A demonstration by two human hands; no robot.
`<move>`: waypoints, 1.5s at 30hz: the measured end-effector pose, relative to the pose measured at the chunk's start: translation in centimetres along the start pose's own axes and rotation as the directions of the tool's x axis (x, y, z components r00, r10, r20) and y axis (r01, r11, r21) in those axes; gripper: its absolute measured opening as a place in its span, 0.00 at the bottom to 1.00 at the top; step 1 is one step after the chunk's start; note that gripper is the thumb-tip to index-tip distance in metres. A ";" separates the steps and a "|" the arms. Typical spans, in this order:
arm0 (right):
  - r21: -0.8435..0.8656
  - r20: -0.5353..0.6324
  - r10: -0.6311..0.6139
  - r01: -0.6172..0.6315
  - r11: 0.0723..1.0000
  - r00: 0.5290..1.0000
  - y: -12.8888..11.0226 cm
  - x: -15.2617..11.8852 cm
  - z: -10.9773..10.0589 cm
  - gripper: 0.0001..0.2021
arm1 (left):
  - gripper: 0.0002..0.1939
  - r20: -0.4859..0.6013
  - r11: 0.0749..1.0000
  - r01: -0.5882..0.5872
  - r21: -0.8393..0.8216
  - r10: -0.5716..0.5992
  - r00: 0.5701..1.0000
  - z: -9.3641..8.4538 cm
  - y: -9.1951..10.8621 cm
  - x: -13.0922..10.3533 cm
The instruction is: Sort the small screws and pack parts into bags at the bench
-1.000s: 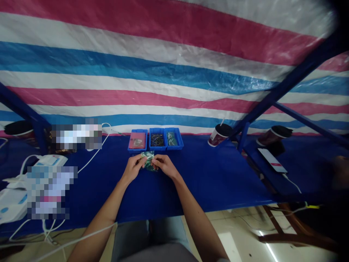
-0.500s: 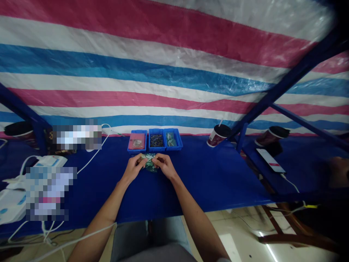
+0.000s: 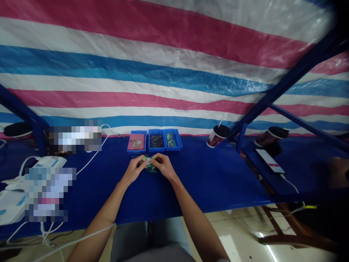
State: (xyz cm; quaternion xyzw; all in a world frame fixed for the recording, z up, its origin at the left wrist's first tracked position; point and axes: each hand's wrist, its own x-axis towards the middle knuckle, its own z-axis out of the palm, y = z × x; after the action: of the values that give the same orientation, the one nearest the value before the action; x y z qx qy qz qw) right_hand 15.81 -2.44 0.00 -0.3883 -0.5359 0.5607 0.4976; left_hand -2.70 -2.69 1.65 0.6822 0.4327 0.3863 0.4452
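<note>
Both hands pinch a small green plastic bag (image 3: 151, 167) just above the blue table. My left hand (image 3: 134, 166) grips its left side and my right hand (image 3: 163, 164) its right, thumbs close together at the top. What the bag contains is too small to make out. Beyond the hands three blue bins stand in a row. In the left bin (image 3: 136, 150) is a pink piece with a small clear packet on it. Dark screws or nails (image 3: 156, 141) fill the middle bin. The right bin (image 3: 174, 148) has green plastic bags in it.
A lidded cup (image 3: 218, 136) with a straw stands at the back right. Past the blue frame post lies a phone (image 3: 269, 161) on a cable, near another cup (image 3: 271, 135). White power strips (image 3: 16, 198) and cables lie at left. A person's hand (image 3: 338, 173) is at far right.
My hands have drawn slightly closer together, and less of the bag's top shows between the fingers. The bins and cups have stayed in place.
</note>
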 end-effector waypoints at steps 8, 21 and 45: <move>0.020 0.023 0.006 -0.007 1.000 1.000 0.1 0.2 -0.1 0.17 | 0.17 -0.043 0.999 -0.012 0.049 0.014 0.999 0.1 -0.7 0.1; -0.160 -0.069 -0.101 0.089 0.983 0.992 0.0 -0.1 -0.2 0.18 | 0.20 -0.040 0.997 -0.019 0.077 0.022 0.999 0.1 -0.6 0.1; -0.243 -0.323 -0.288 0.215 0.946 0.901 -4.8 2.1 -4.8 0.11 | 0.23 -0.082 0.999 -0.035 0.010 0.036 0.996 0.0 -0.2 -0.1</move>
State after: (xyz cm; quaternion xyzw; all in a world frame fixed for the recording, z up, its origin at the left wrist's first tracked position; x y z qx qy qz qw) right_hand 20.76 0.28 4.38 -0.4582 -0.5372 0.3552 0.6126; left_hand -2.76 -2.73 1.49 0.6751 0.4401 0.4201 0.4173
